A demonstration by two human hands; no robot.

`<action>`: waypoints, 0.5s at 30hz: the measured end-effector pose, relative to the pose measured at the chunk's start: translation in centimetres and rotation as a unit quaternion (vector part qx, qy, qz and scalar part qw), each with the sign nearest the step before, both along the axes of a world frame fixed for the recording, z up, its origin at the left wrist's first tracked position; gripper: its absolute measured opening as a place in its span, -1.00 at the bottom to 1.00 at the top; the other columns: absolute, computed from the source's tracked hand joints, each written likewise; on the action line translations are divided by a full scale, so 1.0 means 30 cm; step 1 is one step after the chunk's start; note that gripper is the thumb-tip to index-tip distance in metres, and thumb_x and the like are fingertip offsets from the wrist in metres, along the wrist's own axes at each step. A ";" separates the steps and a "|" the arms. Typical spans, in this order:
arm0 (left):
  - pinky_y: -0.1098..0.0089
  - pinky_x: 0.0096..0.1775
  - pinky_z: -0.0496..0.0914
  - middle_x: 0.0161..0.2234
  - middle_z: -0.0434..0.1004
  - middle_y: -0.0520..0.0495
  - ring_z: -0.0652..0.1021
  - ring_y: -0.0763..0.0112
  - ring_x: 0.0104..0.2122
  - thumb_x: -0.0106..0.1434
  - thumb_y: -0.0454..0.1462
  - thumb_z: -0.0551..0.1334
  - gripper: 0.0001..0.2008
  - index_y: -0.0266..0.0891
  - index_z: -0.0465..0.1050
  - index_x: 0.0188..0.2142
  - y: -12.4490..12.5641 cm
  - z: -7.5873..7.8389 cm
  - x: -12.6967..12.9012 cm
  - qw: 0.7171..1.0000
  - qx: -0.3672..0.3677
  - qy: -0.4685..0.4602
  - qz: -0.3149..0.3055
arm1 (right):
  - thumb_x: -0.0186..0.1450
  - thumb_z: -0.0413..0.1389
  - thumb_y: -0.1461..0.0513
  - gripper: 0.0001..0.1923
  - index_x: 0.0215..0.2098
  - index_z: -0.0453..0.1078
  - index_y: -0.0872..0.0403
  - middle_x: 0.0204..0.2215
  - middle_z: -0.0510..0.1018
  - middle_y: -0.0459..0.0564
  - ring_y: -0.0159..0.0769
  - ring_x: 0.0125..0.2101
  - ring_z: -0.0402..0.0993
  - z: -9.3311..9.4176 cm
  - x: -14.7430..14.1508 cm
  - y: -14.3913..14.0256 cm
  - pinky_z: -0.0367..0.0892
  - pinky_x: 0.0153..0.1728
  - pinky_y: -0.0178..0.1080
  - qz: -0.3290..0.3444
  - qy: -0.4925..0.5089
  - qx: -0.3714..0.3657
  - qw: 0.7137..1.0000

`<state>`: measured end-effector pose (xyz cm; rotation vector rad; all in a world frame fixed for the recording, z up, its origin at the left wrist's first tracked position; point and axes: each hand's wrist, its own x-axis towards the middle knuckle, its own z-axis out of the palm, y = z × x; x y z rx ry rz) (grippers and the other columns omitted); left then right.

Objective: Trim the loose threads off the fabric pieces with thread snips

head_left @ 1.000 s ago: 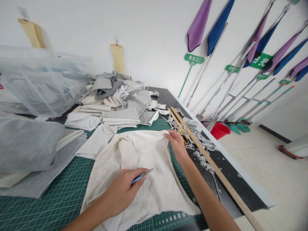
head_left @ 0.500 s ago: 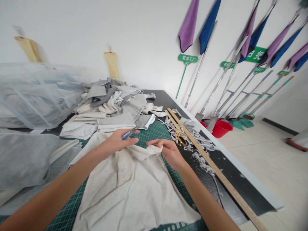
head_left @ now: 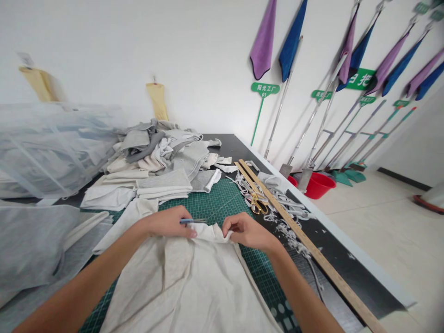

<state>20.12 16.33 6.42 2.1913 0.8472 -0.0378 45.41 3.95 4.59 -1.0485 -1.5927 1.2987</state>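
Note:
A piece of off-white cloth (head_left: 208,282) hangs toward me over the green cutting mat (head_left: 222,196), its far edge bunched and raised. My left hand (head_left: 169,222) is closed at that edge, with blue-handled thread snips (head_left: 193,221) held in it, their metal tip pointing right. The thumb of the same hand presses on the cloth. To the right, my right hand (head_left: 248,230) pinches the cloth's far edge between thumb and fingers. A short stretch of folded edge lies between the two hands.
Folded and heaped grey and white cloths (head_left: 166,152) lie beyond my hands. Grey cloth (head_left: 31,249) lies at left, near a clear plastic bin (head_left: 52,148). At right are a long wooden ruler (head_left: 294,226), gold-handled scissors (head_left: 257,203) and fabric scraps (head_left: 294,240).
Both hands have lowered slightly in view. The left fingers have come down on the cloth edge, and the snips now point right. The right hand still pinches the edge.

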 end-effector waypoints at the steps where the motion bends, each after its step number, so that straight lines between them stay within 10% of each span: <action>1: 0.43 -0.53 0.00 -0.65 0.23 0.11 0.19 0.51 -0.60 0.07 0.08 0.33 -0.57 -0.24 0.45 -0.59 -0.014 -0.006 -0.006 1.000 0.017 -0.011 0.014 | 0.12 0.28 0.27 -0.94 -0.44 0.56 0.12 -0.49 0.52 -0.09 -0.40 -0.46 0.38 0.005 0.003 -0.006 0.28 -0.38 -0.35 0.019 0.002 -0.018 1.000; 5: 0.44 -0.48 0.03 -0.62 0.23 0.11 0.24 0.50 -0.55 0.19 -0.02 0.27 -0.63 -0.25 0.46 -0.56 -0.100 -0.027 -0.020 0.990 0.099 -0.069 0.067 | 0.14 0.29 -0.10 -0.54 -0.32 0.54 0.16 -0.41 0.63 0.04 -0.30 -0.44 0.54 0.019 -0.005 -0.017 0.44 -0.36 -0.26 0.075 0.007 -0.107 0.991; 8: 0.44 -0.47 0.07 -0.61 0.31 0.09 0.30 0.48 -0.54 0.26 -0.02 0.25 -0.63 -0.23 0.50 -0.53 -0.176 -0.045 -0.032 0.977 0.162 -0.110 0.089 | 0.18 0.11 -0.32 -0.31 -0.42 0.48 0.15 -0.51 0.62 0.07 -0.29 -0.54 0.55 0.003 -0.025 -0.003 0.41 -0.53 -0.31 -0.008 -0.031 -0.167 0.985; 15: 0.46 -0.40 0.27 -0.50 0.55 -0.03 0.49 0.42 -0.48 0.25 -0.31 0.20 -0.82 -0.21 0.58 -0.40 -0.259 -0.108 -0.070 0.935 0.275 -0.212 0.073 | 0.19 0.23 -0.22 -0.37 -0.67 0.41 0.13 -0.71 0.45 -0.10 -0.45 -0.67 0.34 -0.050 -0.043 0.021 0.20 -0.63 -0.39 -0.091 -0.119 -0.136 0.979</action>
